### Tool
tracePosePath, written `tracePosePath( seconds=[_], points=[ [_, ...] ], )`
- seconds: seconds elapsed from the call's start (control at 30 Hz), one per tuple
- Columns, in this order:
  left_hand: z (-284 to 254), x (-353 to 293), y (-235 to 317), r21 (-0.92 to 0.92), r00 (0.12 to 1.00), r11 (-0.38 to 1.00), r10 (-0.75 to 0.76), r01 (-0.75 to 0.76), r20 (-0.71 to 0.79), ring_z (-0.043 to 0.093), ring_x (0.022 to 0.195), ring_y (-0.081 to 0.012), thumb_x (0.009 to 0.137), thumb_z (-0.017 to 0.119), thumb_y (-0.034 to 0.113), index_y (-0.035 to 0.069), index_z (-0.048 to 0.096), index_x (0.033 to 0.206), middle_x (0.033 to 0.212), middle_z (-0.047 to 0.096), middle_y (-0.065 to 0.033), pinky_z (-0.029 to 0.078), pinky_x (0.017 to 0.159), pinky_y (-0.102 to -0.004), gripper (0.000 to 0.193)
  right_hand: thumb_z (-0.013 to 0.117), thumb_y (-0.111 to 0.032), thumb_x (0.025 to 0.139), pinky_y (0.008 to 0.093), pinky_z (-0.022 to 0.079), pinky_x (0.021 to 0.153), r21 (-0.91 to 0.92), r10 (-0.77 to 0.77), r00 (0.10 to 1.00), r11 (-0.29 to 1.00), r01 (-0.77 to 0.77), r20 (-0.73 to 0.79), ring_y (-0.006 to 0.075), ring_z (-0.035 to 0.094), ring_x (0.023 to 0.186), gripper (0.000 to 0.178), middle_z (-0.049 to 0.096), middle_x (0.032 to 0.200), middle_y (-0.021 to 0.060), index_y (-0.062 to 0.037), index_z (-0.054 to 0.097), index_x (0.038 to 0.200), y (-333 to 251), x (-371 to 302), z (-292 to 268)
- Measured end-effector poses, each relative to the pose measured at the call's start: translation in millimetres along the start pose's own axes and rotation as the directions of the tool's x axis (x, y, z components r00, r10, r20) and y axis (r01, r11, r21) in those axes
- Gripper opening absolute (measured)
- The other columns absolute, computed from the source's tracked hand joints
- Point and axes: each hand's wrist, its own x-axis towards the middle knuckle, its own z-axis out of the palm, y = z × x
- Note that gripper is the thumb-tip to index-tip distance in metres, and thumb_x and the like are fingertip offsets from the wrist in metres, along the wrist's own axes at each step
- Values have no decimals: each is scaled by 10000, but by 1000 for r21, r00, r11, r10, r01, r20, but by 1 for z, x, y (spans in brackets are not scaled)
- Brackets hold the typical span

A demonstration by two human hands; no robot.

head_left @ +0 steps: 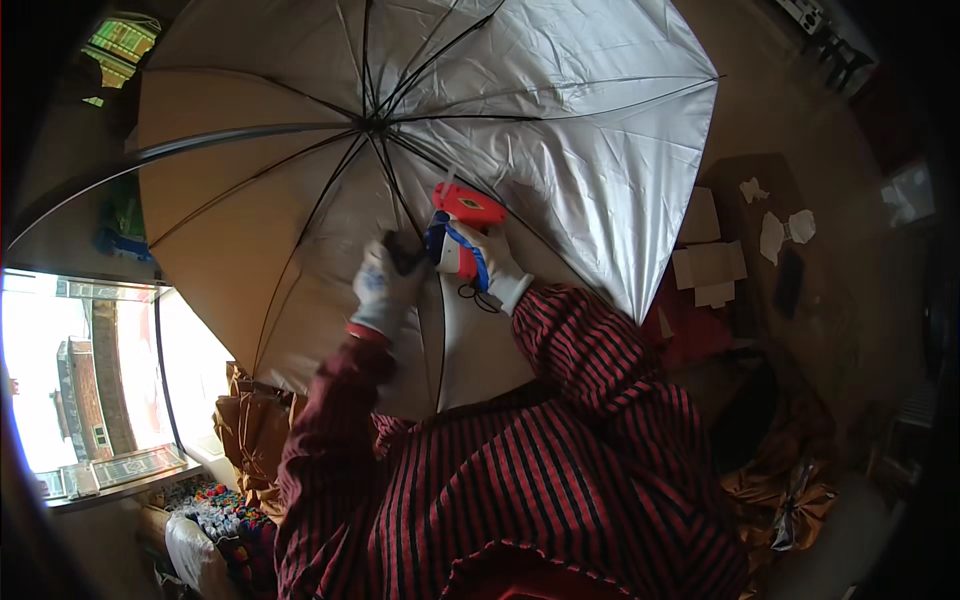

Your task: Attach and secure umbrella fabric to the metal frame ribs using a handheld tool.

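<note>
Your gloved right hand (497,262) grips red-and-blue tool (470,206), black cord (478,299) below it. Tool sits over silver inner side of open umbrella (575,150), between hub (374,125) and lower edge. Your gloved left hand (383,290), blurred, just left of tool, at black piece (405,252); cannot tell whether it grips. Shaft (240,137) runs left from hub.

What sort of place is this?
Probably an indoor workshop, maybe at home: an open silver-lined umbrella, a red, white and blue handheld tool in the white-gloved right hand, and crumpled brown material.
</note>
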Motion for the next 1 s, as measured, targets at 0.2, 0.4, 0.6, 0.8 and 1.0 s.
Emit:
tracePosePath(
  seconds=[0.2,0.4,0.6,0.8,1.0],
  points=[
    [29,-12,21,185,964,964,-221,192,149,593,1036,-346,730,700,420,84,379,1295,1213,538,-154,487,837,-451,732,776,-163,777,286,499,761,-66,-83,996,994,82,-19,117,612,853,444,628,1010,28,-67,567,1157,-10,-6,7],
    [35,-17,-14,65,973,977,-210,205,99,610,977,-362,762,653,287,112,408,1256,1161,567,-168,492,819,-471,579,750,-184,806,281,489,762,-104,-158,981,984,147,-112,108,590,869,424,612,1015,28,-56,556,1159,-18,-19,27],
    [36,-44,-19,-68,990,988,-138,140,42,605,962,-391,762,659,242,120,422,1257,1171,567,-188,488,814,-481,562,687,-173,849,432,572,672,129,-315,931,932,340,-182,233,665,805,315,656,952,109,-24,589,1108,-54,3,28],
    [33,-41,-11,58,954,966,-258,251,154,608,958,-392,765,658,235,92,410,1251,1155,567,-192,492,807,-473,564,661,-166,872,308,537,682,-316,-262,963,921,229,-67,142,642,763,237,653,886,55,-28,609,1057,-50,-2,19],
    [4,-24,-7,258,946,940,-273,224,174,615,954,-391,787,629,333,53,410,1212,1168,560,-205,495,798,-476,553,647,-126,862,261,481,778,-585,-12,955,788,192,298,78,586,853,270,638,962,2,-14,605,1104,-25,-27,20]
  ],
)
